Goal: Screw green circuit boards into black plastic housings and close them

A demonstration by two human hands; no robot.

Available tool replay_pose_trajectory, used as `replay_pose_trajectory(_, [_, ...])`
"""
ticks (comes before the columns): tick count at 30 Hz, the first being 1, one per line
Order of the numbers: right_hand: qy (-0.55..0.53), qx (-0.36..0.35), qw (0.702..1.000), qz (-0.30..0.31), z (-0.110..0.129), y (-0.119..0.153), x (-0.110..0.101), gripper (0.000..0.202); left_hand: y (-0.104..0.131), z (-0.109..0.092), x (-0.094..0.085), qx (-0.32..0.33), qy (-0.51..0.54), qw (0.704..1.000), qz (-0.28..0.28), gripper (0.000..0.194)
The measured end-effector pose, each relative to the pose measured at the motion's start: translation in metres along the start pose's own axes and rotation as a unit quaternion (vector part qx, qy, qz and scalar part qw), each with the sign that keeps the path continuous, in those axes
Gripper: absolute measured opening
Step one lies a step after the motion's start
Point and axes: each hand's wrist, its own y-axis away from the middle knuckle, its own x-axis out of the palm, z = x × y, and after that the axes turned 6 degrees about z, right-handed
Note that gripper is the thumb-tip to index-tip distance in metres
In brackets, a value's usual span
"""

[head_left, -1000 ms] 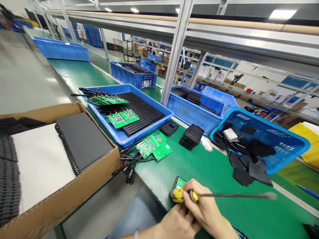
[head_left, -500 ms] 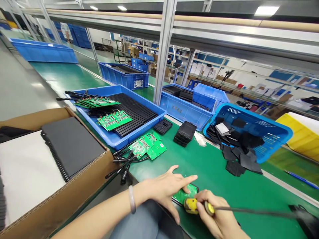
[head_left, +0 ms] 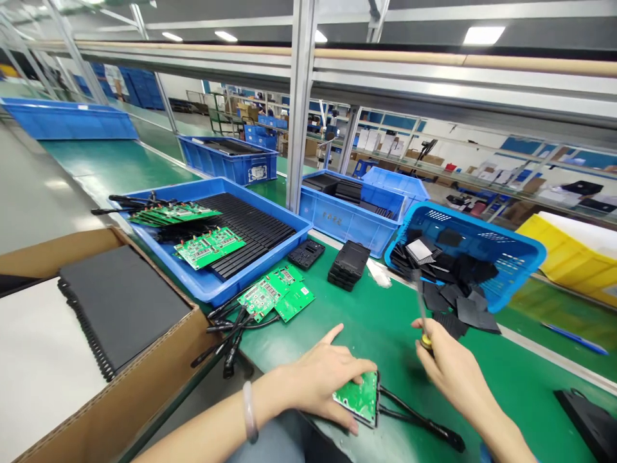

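My left hand (head_left: 325, 379) holds a green circuit board (head_left: 359, 395) seated in a black housing at the table's near edge. Its index finger lies across the top and the thumb rests along the near side, partly hiding the board. Two black cables (head_left: 414, 415) run right from the housing to a connector on the tabletop. My right hand (head_left: 446, 360), raised to the right of the board, is closed around a screwdriver (head_left: 426, 342) with a yellow handle. The screwdriver's shaft points up and is blurred; the fingers cover most of the handle.
Left of centre, loose circuit boards (head_left: 274, 292) with cables lie beside a blue tray (head_left: 207, 292) of black parts. Black housings (head_left: 348, 265) are stacked behind my hands. A blue basket (head_left: 520, 257) spills black pads at right. A cardboard box (head_left: 159, 347) stands at left.
My right hand has moved up and right, away from the board, with the screwdriver. The board's cables now show. My left hand stays on the board, and the view has shifted slightly.
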Motion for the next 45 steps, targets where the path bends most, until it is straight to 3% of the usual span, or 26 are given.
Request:
replay_pose_trajectory(3, [0.018, 0.021, 0.999, 0.023, -0.037, -0.013, 0.013, 0.021, -0.015, -0.001, -0.002, 0.005, -0.050, 0.999, 0.003, 0.060])
replay_pose_trajectory(5, [0.010, 0.027, 0.999, 0.027, -0.049, -0.015, 0.023, 0.020, -0.029, 0.003, -0.012, 0.003, -0.067, 0.998, 0.010, 0.046])
replay_pose_trajectory(7, [0.005, 0.034, 0.999, 0.024, -0.047, -0.011, 0.030, 0.026, -0.048, 0.010, -0.029, -0.039, -0.079, 0.996, -0.020, 0.029])
replay_pose_trajectory(9, [-0.016, 0.020, 0.999, 0.037, -0.033, -0.002, 0.032, 0.034, -0.070, 0.021, -0.052, -0.122, -0.101, 0.982, -0.098, 0.019])
replay_pose_trajectory(11, [-0.068, -0.004, 0.993, 0.096, -0.011, 0.010, 0.029, 0.038, -0.092, 0.034, -0.073, -0.213, -0.123, 0.951, -0.187, 0.037])
replay_pose_trajectory(13, [-0.129, -0.014, 0.974, 0.188, 0.014, 0.020, 0.023, 0.048, -0.111, 0.048, -0.087, -0.289, -0.129, 0.916, -0.246, 0.077])
replay_pose_trajectory(15, [-0.153, -0.010, 0.953, 0.261, 0.039, 0.025, 0.016, 0.070, -0.125, 0.061, -0.094, -0.337, -0.117, 0.895, -0.266, 0.104])
replay_pose_trajectory(16, [-0.156, -0.005, 0.946, 0.285, 0.049, 0.026, 0.013, 0.076, -0.130, 0.066, -0.095, -0.350, -0.104, 0.892, -0.267, 0.106])
replay_pose_trajectory(20, [-0.171, 0.018, 0.935, 0.309, 0.070, 0.026, 0.009, 0.078, -0.133, 0.077, -0.093, -0.344, -0.022, 0.892, -0.291, 0.091])
replay_pose_trajectory(22, [-0.198, 0.029, 0.934, 0.297, 0.071, 0.026, 0.011, 0.084, -0.129, 0.074, -0.093, -0.327, 0.030, 0.883, -0.337, 0.095])
replay_pose_trajectory(25, [-0.255, 0.075, 0.923, 0.278, 0.066, 0.029, 0.016, 0.091, -0.118, 0.062, -0.093, -0.297, 0.134, 0.845, -0.424, 0.104])
replay_pose_trajectory(27, [-0.300, 0.093, 0.907, 0.280, 0.060, 0.031, 0.020, 0.068, -0.105, 0.051, -0.091, -0.273, 0.234, 0.810, -0.463, 0.093])
replay_pose_trajectory(28, [-0.337, 0.100, 0.895, 0.274, 0.057, 0.033, 0.022, 0.050, -0.097, 0.044, -0.090, -0.260, 0.292, 0.790, -0.472, 0.079])
replay_pose_trajectory(30, [-0.446, 0.127, 0.855, 0.235, 0.052, 0.034, 0.025, 0.024, -0.075, 0.031, -0.085, -0.241, 0.410, 0.741, -0.474, 0.044])
replay_pose_trajectory(31, [-0.517, 0.149, 0.816, 0.211, 0.050, 0.034, 0.027, 0.024, -0.063, 0.025, -0.081, -0.239, 0.464, 0.710, -0.472, 0.030])
replay_pose_trajectory(33, [-0.666, 0.191, 0.699, 0.175, 0.047, 0.032, 0.026, 0.036, -0.039, 0.013, -0.073, -0.251, 0.552, 0.643, -0.469, 0.015])
replay_pose_trajectory(36, [-0.825, 0.231, 0.499, 0.129, 0.043, 0.025, 0.018, 0.036, -0.013, -0.007, -0.055, -0.273, 0.638, 0.562, -0.450, 0.019])
replay_pose_trajectory(39, [-0.883, 0.282, 0.366, 0.079, 0.037, 0.018, 0.001, 0.034, -0.006, -0.026, -0.032, -0.229, 0.734, 0.492, -0.409, 0.029])
replay_pose_trajectory(42, [-0.910, 0.266, 0.295, 0.117, 0.033, 0.014, -0.015, 0.057, -0.013, -0.038, -0.009, -0.137, 0.830, 0.403, -0.360, 0.048])
replay_pose_trajectory(43, [-0.913, 0.255, 0.289, 0.135, 0.033, 0.015, -0.019, 0.064, -0.016, -0.041, -0.002, -0.124, 0.843, 0.386, -0.354, 0.053])
replay_pose_trajectory(45, [-0.906, 0.240, 0.309, 0.160, 0.034, 0.017, -0.025, 0.070, -0.023, -0.045, 0.010, -0.130, 0.839, 0.391, -0.355, 0.057])
